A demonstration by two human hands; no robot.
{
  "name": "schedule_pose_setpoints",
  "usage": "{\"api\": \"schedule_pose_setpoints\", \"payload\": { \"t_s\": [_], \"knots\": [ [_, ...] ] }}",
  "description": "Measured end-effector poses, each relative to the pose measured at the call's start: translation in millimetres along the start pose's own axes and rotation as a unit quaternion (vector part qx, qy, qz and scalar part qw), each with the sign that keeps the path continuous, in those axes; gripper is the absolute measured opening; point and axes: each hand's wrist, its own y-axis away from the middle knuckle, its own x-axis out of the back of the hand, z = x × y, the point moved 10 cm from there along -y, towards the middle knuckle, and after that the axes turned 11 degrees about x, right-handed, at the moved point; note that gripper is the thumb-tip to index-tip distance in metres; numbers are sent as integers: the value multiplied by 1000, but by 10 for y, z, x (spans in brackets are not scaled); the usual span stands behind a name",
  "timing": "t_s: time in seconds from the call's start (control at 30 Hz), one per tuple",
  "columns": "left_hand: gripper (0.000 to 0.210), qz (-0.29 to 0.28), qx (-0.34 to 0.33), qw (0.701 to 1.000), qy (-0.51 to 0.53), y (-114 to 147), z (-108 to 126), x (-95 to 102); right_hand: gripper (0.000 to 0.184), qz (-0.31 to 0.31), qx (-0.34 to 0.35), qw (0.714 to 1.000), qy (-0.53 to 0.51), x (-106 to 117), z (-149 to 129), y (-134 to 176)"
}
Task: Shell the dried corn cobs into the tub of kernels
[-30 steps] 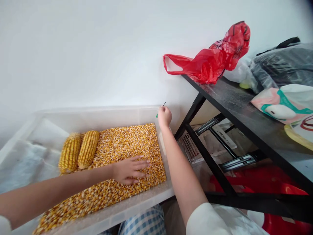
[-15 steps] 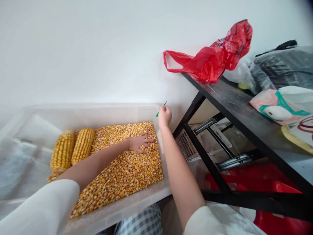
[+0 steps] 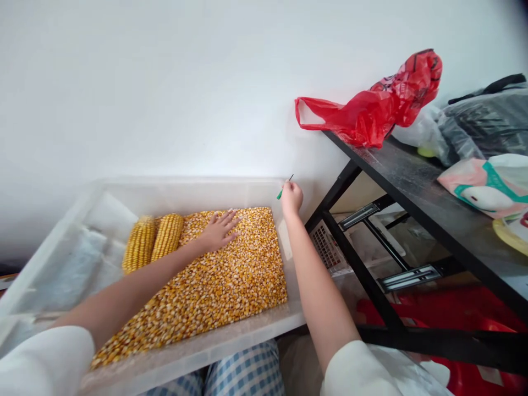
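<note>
Loose corn kernels cover much of the floor of a whitish translucent plastic bin. My left hand lies palm down with fingers spread on the far part of the kernels, holding nothing. Two corn cobs, a left one and a right one, lie side by side just left of that hand. At the bin's far right corner my right hand is closed on a small green-handled screwdriver. Its thin dark shaft points up and away; the fingers hide its middle.
A black metal-framed table stands close on the right, with a red plastic bag and other bags on top. Under it are a white basket and red plastic items. A white wall rises behind the bin.
My left hand has slid left across the kernels, from near the bin's right side towards the cobs. My right hand keeps its hold at the corner. The view has shifted slightly left.
</note>
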Motion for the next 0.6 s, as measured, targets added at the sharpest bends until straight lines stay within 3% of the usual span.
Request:
{"api": "schedule_pose_setpoints", "payload": {
  "t_s": [0.07, 0.1, 0.23, 0.3, 0.37, 0.43, 0.5, 0.53, 0.6],
  "knots": [
    [59, 7, 28, 1000, -3, 150, 123, -158, 28, 3, 8, 1000, -2, -3, -3, -1],
    [60, -3, 10, 1000, 3, 247, 289, -254, 28, 5, 12, 1000, -1, -3, 0, 0],
    [55, -97, -169, 980, 34, 738, 1144, -565, 30, 6, 26, 1000, -1, -21, 30, 6],
    [53, -135, -238, 961, 48, 945, 1370, -568, 31, 4, 35, 999, -9, -30, 45, 10],
    [50, -141, -295, 943, 58, 1093, 1423, -447, 31, 4, 39, 999, -18, -30, 63, 15],
    [50, -132, -340, 929, 56, 1199, 1303, -283, 31, 3, 42, 999, -19, -26, 66, 21],
    [50, -126, -336, 932, 38, 1229, 989, -171, 31, -1, 48, 999, -10, -26, 44, 31],
    [48, -117, -294, 948, 27, 1184, 740, -126, 31, -4, 51, 999, -5, -27, 28, 38],
    [48, -81, -135, 988, 4, 1047, 58, -17, 31, -11, 60, 998, 9, -34, -11, 54]
  ]
}}
